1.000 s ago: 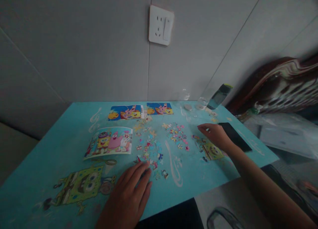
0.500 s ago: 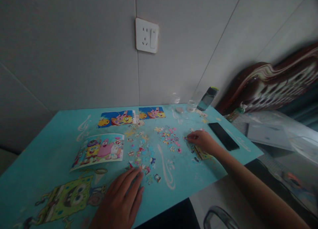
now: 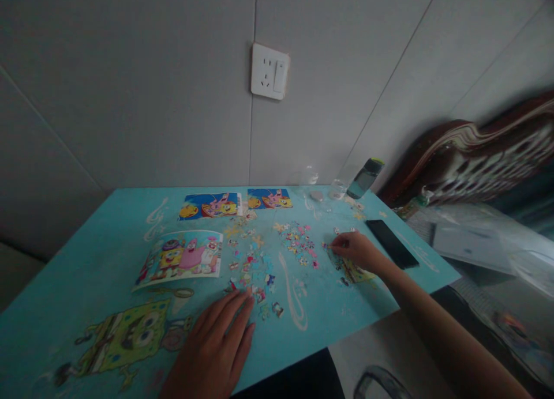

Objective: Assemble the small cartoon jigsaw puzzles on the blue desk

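Observation:
My left hand [image 3: 219, 341] lies flat on the turquoise table, fingers stretched out, the tips touching the near end of a pile of small jigsaw puzzle pieces [image 3: 255, 263]. On the right, my right hand [image 3: 355, 249] is pinched at a small puzzle piece [image 3: 325, 246], low over the tabletop. Its fingertips partly hide the piece. Left of that hand lies a second pile of pink, white and blue pieces [image 3: 298, 240]. A cartoon picture sheet [image 3: 184, 258], its left end curled, lies beyond my left hand.
Two blue cartoon cards [image 3: 212, 206] [image 3: 270, 198] lie near the wall. A black phone [image 3: 392, 243] is right of my right hand. At the back right stand a dark bottle [image 3: 366, 179] and a clear cup [image 3: 337, 188]. The table [image 3: 86, 243] has printed cartoon figures.
The camera view has shifted slightly, so everything appears a little to the right. My right hand stays pinched at the puzzle piece, and my left hand still rests flat.

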A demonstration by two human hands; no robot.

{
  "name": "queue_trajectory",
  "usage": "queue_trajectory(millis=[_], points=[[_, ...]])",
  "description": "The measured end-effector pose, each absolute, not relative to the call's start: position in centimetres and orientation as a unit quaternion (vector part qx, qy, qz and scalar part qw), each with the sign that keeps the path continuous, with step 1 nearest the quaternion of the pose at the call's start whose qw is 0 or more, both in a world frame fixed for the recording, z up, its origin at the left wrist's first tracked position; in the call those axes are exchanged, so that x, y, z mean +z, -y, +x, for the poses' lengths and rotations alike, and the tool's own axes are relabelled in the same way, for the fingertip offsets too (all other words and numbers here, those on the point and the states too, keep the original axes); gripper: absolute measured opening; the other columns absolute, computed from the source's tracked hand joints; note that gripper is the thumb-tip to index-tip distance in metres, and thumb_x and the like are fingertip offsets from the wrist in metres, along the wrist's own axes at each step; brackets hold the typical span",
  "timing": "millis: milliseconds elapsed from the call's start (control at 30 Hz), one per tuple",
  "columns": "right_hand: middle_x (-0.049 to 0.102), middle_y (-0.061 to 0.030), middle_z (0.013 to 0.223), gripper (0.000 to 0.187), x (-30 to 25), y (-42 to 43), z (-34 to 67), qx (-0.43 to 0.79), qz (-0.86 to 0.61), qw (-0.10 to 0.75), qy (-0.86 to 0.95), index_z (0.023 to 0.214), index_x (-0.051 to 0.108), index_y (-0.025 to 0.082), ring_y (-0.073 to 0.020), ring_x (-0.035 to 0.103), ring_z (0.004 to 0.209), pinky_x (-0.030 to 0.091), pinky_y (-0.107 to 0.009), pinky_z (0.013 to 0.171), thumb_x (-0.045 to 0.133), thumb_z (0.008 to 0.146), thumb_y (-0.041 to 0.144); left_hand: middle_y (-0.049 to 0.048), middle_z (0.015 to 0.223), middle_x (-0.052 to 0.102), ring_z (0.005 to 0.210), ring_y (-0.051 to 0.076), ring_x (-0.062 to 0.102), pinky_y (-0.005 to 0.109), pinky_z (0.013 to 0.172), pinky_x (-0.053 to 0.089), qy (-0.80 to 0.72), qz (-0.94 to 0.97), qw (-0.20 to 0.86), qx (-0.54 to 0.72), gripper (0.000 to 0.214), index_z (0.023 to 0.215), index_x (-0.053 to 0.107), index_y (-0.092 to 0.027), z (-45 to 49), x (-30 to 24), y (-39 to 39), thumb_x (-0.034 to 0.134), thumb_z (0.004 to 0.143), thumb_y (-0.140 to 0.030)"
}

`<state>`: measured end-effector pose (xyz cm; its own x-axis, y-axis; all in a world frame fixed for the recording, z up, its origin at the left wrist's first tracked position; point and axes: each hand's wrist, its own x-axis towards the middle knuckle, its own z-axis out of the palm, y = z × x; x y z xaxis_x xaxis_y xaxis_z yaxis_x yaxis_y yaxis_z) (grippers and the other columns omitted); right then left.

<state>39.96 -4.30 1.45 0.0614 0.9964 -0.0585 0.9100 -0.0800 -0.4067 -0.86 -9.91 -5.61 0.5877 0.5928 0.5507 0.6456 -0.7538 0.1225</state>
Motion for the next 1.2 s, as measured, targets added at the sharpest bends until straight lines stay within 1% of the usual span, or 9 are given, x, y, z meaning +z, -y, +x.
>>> queue_trajectory(millis=[167, 300, 400, 667, 767, 867, 933, 1100, 1200], points=[[0.074, -0.0049, 0.079, 0.019, 1.4, 4.5, 40.0, 0.148, -0.716, 0.15, 0.666, 0.084, 0.075, 0.018, -0.0181, 0.065, 0.069, 0.047, -0.03, 0.066, 0.063, 0.085, 0.033, 0.0068, 0.143, 0.058, 0.129, 0.026, 0.055, 0.043, 0.102, 0.053, 0.349, -0.893, 0.048, -0.281, 0.042, 0.139, 0.056, -0.019, -0.8, -5.7, 9.9, 0.055, 0.098, -0.029], [0.076, -0.0084, 0.087, 0.025, 1.5, 5.2, 39.8, 0.119, -0.725, 0.179, 0.654, 0.096, 0.075, 0.018, -0.0223, 0.068, 0.078, 0.05, -0.034, 0.074, 0.061, 0.089, 0.037, 0.0064, 0.143, 0.058, 0.13, 0.026, 0.054, 0.044, 0.103, 0.053, 0.352, -0.892, 0.05, -0.28, 0.041, 0.139, 0.056, -0.019, -0.8, -5.5, 10.0, 0.054, 0.099, -0.029], [0.077, -0.0082, 0.094, 0.026, 1.8, 5.6, 39.2, 0.126, -0.717, 0.204, 0.655, 0.101, 0.077, 0.021, -0.0233, 0.069, 0.083, 0.051, -0.036, 0.078, 0.06, 0.091, 0.038, 0.0069, 0.142, 0.059, 0.129, 0.027, 0.055, 0.044, 0.102, 0.054, 0.355, -0.89, 0.05, -0.28, 0.04, 0.137, 0.057, -0.018, -0.8, -5.4, 10.1, 0.053, 0.099, -0.028], [0.079, -0.0064, 0.09, 0.026, 0.9, 3.2, 37.7, 0.148, -0.714, 0.216, 0.649, 0.098, 0.078, 0.021, -0.0222, 0.071, 0.077, 0.053, -0.033, 0.072, 0.059, 0.092, 0.037, 0.0073, 0.141, 0.059, 0.128, 0.026, 0.056, 0.043, 0.103, 0.054, 0.351, -0.893, 0.051, -0.279, 0.037, 0.135, 0.059, -0.019, -0.8, -5.5, 10.0, 0.053, 0.099, -0.028], [0.079, -0.0062, 0.092, 0.025, 0.7, 2.2, 38.2, 0.139, -0.722, 0.209, 0.644, 0.099, 0.079, 0.021, -0.0222, 0.072, 0.079, 0.053, -0.033, 0.073, 0.06, 0.09, 0.035, 0.0078, 0.141, 0.059, 0.128, 0.027, 0.055, 0.044, 0.102, 0.054, 0.349, -0.894, 0.05, -0.278, 0.038, 0.135, 0.059, -0.019, -0.9, -5.5, 10.0, 0.054, 0.099, -0.028], [0.079, -0.0087, 0.096, 0.027, 1.1, 2.6, 39.4, 0.117, -0.732, 0.194, 0.642, 0.104, 0.079, 0.02, -0.0233, 0.072, 0.081, 0.053, -0.036, 0.079, 0.06, 0.089, 0.031, 0.0082, 0.142, 0.058, 0.129, 0.027, 0.055, 0.045, 0.103, 0.053, 0.352, -0.893, 0.045, -0.277, 0.039, 0.137, 0.058, -0.018, -1.0, -5.5, 10.1, 0.054, 0.099, -0.029], [0.079, -0.0097, 0.095, 0.028, 1.4, 3.3, 40.1, 0.113, -0.735, 0.184, 0.643, 0.106, 0.078, 0.018, -0.0231, 0.071, 0.08, 0.053, -0.037, 0.078, 0.061, 0.089, 0.031, 0.0078, 0.142, 0.058, 0.129, 0.027, 0.055, 0.045, 0.104, 0.053, 0.352, -0.891, 0.038, -0.283, 0.039, 0.137, 0.058, -0.019, -0.9, -5.5, 10.1, 0.054, 0.099, -0.028], [0.077, -0.0054, 0.09, 0.027, 1.2, 4.6, 39.7, 0.156, -0.698, 0.15, 0.682, 0.105, 0.078, 0.022, -0.0203, 0.069, 0.078, 0.052, -0.032, 0.075, 0.065, 0.087, 0.036, 0.0074, 0.141, 0.059, 0.129, 0.027, 0.055, 0.045, 0.105, 0.052, 0.356, -0.889, 0.02, -0.286, 0.037, 0.135, 0.059, -0.02, -0.8, -5.4, 10.1, 0.054, 0.099, -0.029], [0.076, -0.0042, 0.088, 0.026, 0.8, 4.3, 38.8, 0.16, -0.692, 0.145, 0.689, 0.106, 0.077, 0.023, -0.0193, 0.067, 0.075, 0.051, -0.031, 0.071, 0.066, 0.086, 0.034, 0.0073, 0.142, 0.058, 0.13, 0.028, 0.054, 0.045, 0.105, 0.052, 0.361, -0.889, 0.019, -0.28, 0.039, 0.136, 0.058, -0.021, -0.9, -5.4, 10.1, 0.055, 0.099, -0.03]])
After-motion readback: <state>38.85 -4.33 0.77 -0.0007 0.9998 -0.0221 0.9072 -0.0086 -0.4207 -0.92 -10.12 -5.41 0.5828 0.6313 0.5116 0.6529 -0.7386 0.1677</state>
